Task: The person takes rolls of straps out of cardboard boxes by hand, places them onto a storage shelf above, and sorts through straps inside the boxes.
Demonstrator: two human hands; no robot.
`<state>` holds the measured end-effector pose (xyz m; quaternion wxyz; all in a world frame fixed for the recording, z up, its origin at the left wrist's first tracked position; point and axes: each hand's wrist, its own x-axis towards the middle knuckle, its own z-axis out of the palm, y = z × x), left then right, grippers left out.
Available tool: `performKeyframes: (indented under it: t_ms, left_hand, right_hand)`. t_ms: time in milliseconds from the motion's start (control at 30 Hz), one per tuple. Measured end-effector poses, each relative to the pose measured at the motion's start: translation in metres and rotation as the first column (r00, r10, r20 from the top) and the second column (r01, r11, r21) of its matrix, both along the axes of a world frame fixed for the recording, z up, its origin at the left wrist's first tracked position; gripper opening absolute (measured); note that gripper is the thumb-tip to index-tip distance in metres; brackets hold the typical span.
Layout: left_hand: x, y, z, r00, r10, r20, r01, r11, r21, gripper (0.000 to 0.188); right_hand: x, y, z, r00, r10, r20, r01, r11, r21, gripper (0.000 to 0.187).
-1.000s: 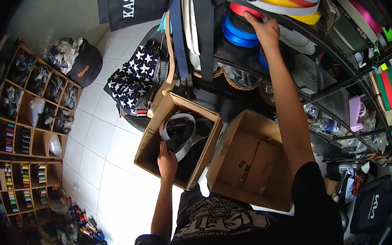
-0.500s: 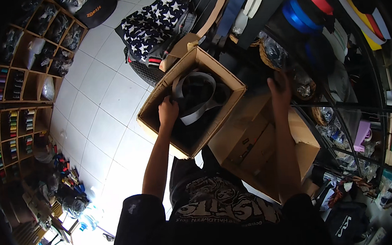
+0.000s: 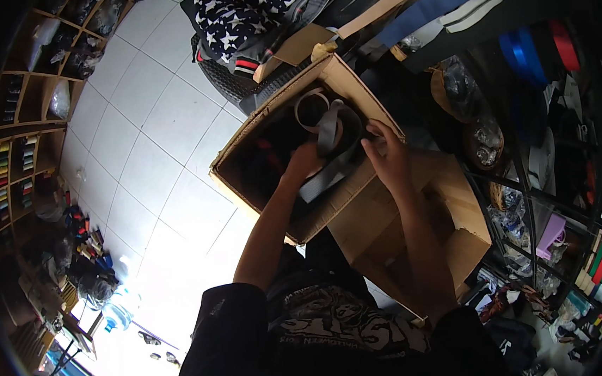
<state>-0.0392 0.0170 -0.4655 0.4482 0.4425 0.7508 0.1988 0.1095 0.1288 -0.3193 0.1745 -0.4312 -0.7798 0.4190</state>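
Note:
A cardboard box sits tilted in front of me with its top open. Loops of grey strap lie inside among dark contents that I cannot make out. My left hand reaches into this box, its fingers closed at the grey strap; the fingertips are partly hidden. At the box's right wall is my right hand, with thumb and fingers apart and nothing visible between them. Below my right forearm stands a second open cardboard box, its inside mostly in shadow.
A star-patterned cloth lies on a dark chair beyond the box. To the right are a dark metal rack, ribbon rolls and baskets of plastic-wrapped items. Wooden shelves with thread spools line the left, across the white tiled floor.
My left hand has gone deeper into the box, to the strap. My right hand has swung left from beside the rack to the box wall. The strap loops have shifted, and the view has turned.

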Motion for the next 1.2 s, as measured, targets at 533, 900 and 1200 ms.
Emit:
performKeyframes:
  t_ms: [533, 900, 1200]
  left_hand:
    - [-0.061, 0.009, 0.033, 0.95, 0.254, -0.184, -0.259, 0.966, -0.002, 0.029]
    - [-0.047, 0.035, -0.136, 0.98, 0.2, 0.004, -0.2, 0.977, 0.072, 0.049]
    - [-0.059, 0.013, -0.105, 0.909, 0.32, -0.267, -0.293, 0.946, 0.137, 0.055]
  right_hand:
    - [-0.06, -0.01, -0.131, 0.363, 0.584, 0.726, -0.509, 0.777, -0.371, 0.057]
    - [-0.039, -0.025, -0.127, 0.447, 0.594, 0.669, -0.402, 0.802, -0.443, 0.052]
    - [-0.047, -0.035, -0.115, 0.537, 0.576, 0.617, -0.476, 0.81, -0.342, 0.052]
